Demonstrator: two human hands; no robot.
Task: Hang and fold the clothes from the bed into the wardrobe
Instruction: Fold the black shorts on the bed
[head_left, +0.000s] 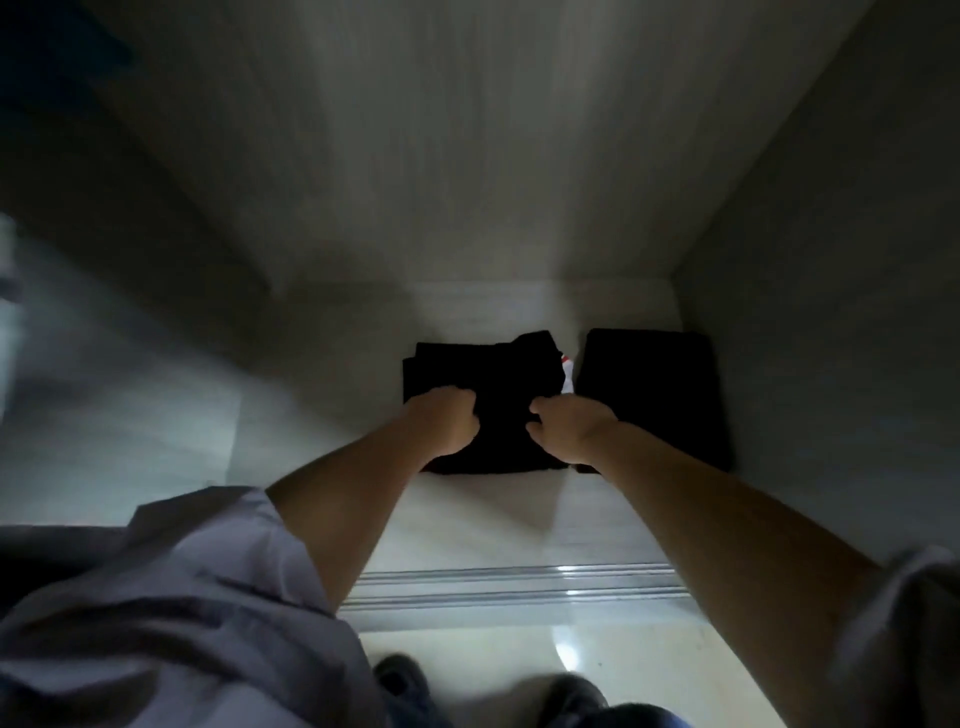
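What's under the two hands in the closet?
A folded black garment lies on the wardrobe floor, and the left hand and right hand grip its top. A second dark folded pile sits beside it. Anything beneath the garment is covered.

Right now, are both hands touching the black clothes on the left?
Touching. The head view shows the left hand and right hand with curled fingers resting on the folded black garment lying on the wardrobe floor.
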